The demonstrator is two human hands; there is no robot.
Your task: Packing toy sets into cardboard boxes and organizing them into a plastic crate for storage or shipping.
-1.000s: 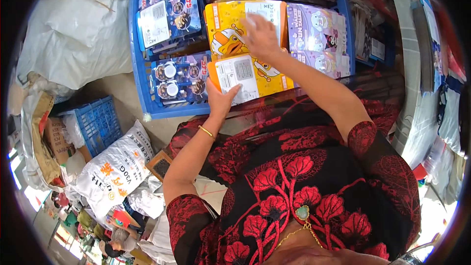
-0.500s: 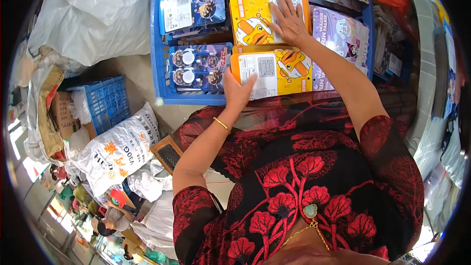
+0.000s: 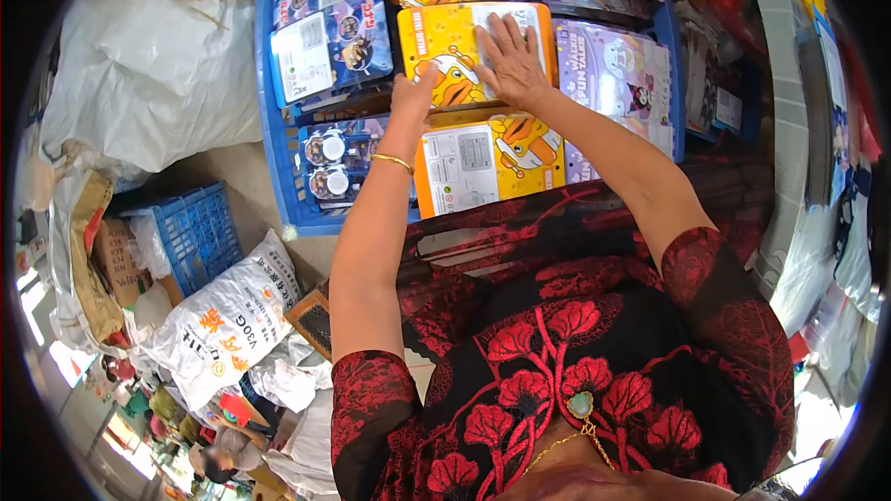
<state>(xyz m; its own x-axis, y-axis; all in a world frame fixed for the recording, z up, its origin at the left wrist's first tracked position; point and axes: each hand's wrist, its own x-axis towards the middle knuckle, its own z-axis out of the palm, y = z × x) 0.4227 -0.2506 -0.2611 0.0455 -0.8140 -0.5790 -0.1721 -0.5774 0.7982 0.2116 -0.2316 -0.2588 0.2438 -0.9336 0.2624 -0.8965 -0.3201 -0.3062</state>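
A blue plastic crate (image 3: pixel 271 148) holds stacked flat toy packages, some printed as walkie-talkies. My right hand (image 3: pixel 512 65) lies on the middle yellow package with a cartoon duck (image 3: pixel 422 32), fingers stretched over its face. At the same package's lower left corner is my left hand (image 3: pixel 413 100), its thumb over the edge and its other fingers partly hidden down the side. Nearer me lies another yellow duck package (image 3: pixel 534 153), turned the other way round. Purple packages (image 3: pixel 613 65) fill the right column; dark blue packages (image 3: pixel 371 37) fill the left.
White sacks (image 3: pixel 158 65) lie left of the crate, with a printed white bag (image 3: pixel 232 315) lower down. Another blue crate (image 3: pixel 197 232) stands beside a cardboard box (image 3: pixel 121 260). A grey ledge (image 3: pixel 784 130) runs along the right. A person (image 3: pixel 227 455) is at the lower left.
My left hand has moved from the near yellow package up to the corner of the middle one. My right hand stays on the middle package. The view has shifted, moving the crate leftward in it.
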